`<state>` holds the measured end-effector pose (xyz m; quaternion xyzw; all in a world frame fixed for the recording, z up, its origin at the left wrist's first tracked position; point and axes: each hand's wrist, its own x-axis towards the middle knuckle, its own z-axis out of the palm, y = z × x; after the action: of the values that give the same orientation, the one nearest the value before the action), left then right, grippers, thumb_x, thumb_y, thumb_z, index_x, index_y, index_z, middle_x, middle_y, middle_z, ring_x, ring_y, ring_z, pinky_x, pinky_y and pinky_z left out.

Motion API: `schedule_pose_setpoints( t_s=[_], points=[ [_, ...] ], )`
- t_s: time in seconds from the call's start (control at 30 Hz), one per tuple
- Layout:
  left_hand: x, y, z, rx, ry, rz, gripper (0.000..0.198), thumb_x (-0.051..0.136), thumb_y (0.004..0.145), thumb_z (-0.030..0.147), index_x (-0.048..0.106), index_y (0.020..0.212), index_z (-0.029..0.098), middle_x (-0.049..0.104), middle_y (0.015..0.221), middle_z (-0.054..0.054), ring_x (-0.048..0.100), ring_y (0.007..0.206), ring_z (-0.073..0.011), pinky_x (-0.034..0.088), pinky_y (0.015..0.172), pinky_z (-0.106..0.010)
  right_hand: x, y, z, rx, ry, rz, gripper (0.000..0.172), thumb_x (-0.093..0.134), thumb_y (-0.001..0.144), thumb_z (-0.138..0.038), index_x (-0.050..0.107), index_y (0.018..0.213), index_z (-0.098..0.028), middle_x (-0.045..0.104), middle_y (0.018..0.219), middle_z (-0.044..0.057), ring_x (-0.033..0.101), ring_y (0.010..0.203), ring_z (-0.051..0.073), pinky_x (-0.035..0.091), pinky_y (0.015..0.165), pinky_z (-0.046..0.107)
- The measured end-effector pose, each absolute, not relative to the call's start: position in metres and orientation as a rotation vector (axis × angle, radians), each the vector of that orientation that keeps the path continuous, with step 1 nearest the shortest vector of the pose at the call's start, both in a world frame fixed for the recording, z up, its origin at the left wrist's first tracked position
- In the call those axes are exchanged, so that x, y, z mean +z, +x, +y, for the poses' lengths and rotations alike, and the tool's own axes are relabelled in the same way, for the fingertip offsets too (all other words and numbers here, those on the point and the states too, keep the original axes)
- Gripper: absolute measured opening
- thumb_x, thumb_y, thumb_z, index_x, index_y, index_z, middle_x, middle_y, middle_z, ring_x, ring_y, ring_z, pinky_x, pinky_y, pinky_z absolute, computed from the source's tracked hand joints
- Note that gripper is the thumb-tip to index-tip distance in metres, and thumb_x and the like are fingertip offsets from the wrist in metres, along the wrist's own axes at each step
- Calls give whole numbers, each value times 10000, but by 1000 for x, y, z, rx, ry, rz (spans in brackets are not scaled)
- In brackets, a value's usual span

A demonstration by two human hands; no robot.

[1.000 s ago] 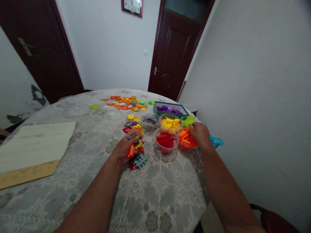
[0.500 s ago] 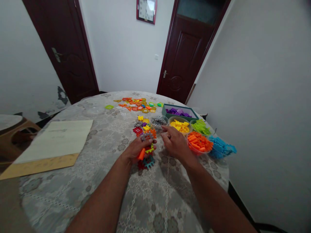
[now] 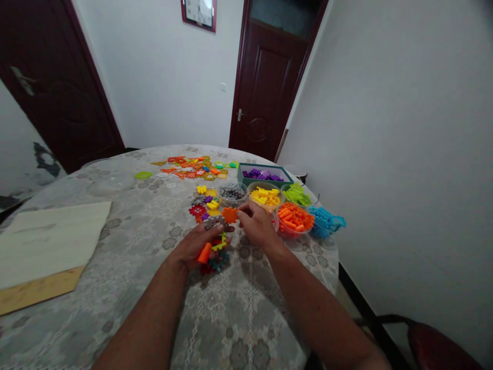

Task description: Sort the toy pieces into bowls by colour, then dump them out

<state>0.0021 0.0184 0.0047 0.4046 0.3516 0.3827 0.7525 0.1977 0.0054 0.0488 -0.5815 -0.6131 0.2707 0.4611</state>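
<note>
My left hand (image 3: 196, 243) is closed round a built-up cluster of interlocking plastic building pieces: a grey toothed piece (image 3: 214, 222) on top, a lime-green piece (image 3: 219, 243), and an orange tube-like piece (image 3: 204, 253) sticking out towards me. Teal and red pieces (image 3: 217, 261) show beneath the hand; the fingers hide much of how these join. My right hand (image 3: 257, 225) pinches the right edge of a flat orange toothed building piece (image 3: 230, 215), just beyond the cluster. Loose red, yellow and purple pieces (image 3: 198, 210) lie behind my left hand.
Clear bowls of grey (image 3: 233, 191), yellow (image 3: 265, 196), lime (image 3: 296, 195), orange (image 3: 296, 218) and blue pieces (image 3: 325, 221) stand on the right. Behind them is a green box (image 3: 285, 172) with purple pieces. Assorted flat pieces (image 3: 192, 168) lie farther back; a pale board (image 3: 54, 241) is at left.
The view has turned right. My right hand has moved left, towards the cluster, and its fingertips now hold the orange toothed piece. My left hand keeps its grip.
</note>
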Motion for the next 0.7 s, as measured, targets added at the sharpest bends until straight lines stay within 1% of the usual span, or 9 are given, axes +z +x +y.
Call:
schedule_pose_setpoints(
  t_s=[0.13, 0.2, 0.33, 0.47, 0.6, 0.7],
  points=[
    [7, 3, 18, 828, 851, 805, 472, 906, 802, 328, 729, 1219, 196, 765, 1257, -192, 761, 808, -220, 512, 435, -204, 48, 211, -1, 694, -1364, -1440, 147, 601, 924, -351, 669, 954, -224, 695, 828, -18, 643, 705, 163, 494, 653, 274],
    [7, 3, 19, 847, 836, 798, 459, 905, 801, 315, 728, 1207, 195, 761, 1274, -191, 763, 803, -218, 514, 435, -207, 52, 228, -5, 629, -1348, -1422, 181, 603, 932, -382, 678, 980, -224, 715, 869, -2, 660, 750, 175, 514, 688, 284],
    [7, 3, 20, 882, 787, 798, 441, 902, 798, 283, 725, 1191, 194, 749, 1312, -199, 772, 816, -226, 522, 439, -210, 73, 290, -19, 319, -1447, -1406, 263, 608, 926, -429, 711, 1035, -213, 754, 990, 49, 681, 875, 210, 532, 803, 323],
    [9, 4, 20, 886, 764, 817, 440, 901, 792, 264, 730, 1192, 197, 757, 1297, -198, 778, 828, -235, 506, 426, -197, 92, 354, -33, 115, -1692, -1506, 288, 592, 909, -417, 752, 1008, -199, 770, 957, 66, 679, 840, 220, 516, 787, 335],
    [10, 5, 20, 883, 772, 841, 458, 905, 788, 269, 735, 1208, 200, 757, 1306, -189, 781, 854, -234, 559, 477, -224, 84, 382, -39, 35, -1837, -1563, 290, 565, 907, -385, 764, 1004, -199, 790, 996, 73, 694, 875, 225, 511, 827, 347],
    [7, 5, 21, 883, 790, 841, 463, 908, 790, 295, 735, 1209, 203, 748, 1330, -187, 779, 870, -235, 554, 470, -221, 69, 386, -38, 68, -1881, -1587, 291, 555, 907, -361, 768, 1023, -200, 796, 1033, 77, 706, 921, 227, 516, 855, 347]
  ],
)
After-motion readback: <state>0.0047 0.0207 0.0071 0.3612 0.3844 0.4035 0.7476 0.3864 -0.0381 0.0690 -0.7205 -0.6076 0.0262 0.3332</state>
